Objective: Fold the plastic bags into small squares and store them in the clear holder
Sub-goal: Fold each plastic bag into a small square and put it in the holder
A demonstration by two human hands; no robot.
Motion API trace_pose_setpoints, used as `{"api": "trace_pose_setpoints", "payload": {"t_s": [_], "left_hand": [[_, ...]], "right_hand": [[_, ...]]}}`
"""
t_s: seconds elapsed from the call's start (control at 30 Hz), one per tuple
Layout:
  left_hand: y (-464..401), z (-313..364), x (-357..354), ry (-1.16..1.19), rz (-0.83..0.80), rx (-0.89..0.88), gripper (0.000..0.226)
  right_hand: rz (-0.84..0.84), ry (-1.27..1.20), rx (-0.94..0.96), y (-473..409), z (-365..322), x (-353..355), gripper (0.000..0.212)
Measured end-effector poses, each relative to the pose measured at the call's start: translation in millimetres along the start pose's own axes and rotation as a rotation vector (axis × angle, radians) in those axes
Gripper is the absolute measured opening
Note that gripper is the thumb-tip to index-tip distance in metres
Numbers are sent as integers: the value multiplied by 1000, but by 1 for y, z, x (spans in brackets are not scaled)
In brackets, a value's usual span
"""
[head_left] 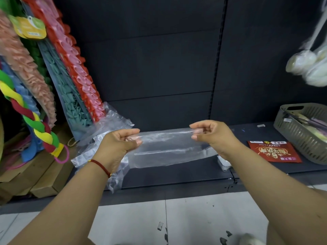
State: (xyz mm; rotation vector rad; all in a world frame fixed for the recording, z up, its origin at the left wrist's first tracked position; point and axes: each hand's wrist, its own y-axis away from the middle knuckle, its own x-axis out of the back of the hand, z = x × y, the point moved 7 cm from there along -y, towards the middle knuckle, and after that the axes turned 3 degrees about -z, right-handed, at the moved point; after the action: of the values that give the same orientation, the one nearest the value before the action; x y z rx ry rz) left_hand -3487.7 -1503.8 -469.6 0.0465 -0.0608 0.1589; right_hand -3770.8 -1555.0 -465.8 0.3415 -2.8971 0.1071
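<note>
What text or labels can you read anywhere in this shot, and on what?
Red packet on the shelf: large Chinese characters, upside down to the camera and too blurred to read.
Yellow hang tag on the hanging goods: print too small to read.
White label in the grey basket: unreadable.
Nothing else shows text.

Evenly lit, moderately bright, from soft overhead light; no hard shadows anywhere. Dark back panel (159, 64) swallowing most light, flat and matte. Floor (194, 214) tiles pale, close to washed out. Faint white sheen along creases of the clear bag (169, 147), otherwise little glare. Strong wide-angle distortion: upright (216, 68) bowed, shelf (177, 175) edge curved, forearms stretched toward the lower corners. Motion smear on the hanging white bundle (307, 66) at upper right. Mild softness throughout, with compression blotching in dark areas. Hands reasonably sharp at centre; coloured goods (44, 76) at left edge slightly soft.
</note>
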Motion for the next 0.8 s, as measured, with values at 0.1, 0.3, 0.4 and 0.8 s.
{"api": "trace_pose_setpoints", "payload": {"t_s": [0.1, 0.3, 0.4, 0.8], "left_hand": [[-1, 3, 5, -136, 13, -27, 30], [1, 12, 6, -322, 82, -127, 7], [2, 16, 3, -274, 99, -149, 14], [26, 34, -25, -377, 319, -509, 18]], "right_hand": [[42, 91, 24, -1, -4, 4, 25], [97, 301, 35, -1, -11, 8, 8], [151, 353, 73, -1, -14, 9, 12], [259, 389, 194, 16, -32, 0, 21]]}}
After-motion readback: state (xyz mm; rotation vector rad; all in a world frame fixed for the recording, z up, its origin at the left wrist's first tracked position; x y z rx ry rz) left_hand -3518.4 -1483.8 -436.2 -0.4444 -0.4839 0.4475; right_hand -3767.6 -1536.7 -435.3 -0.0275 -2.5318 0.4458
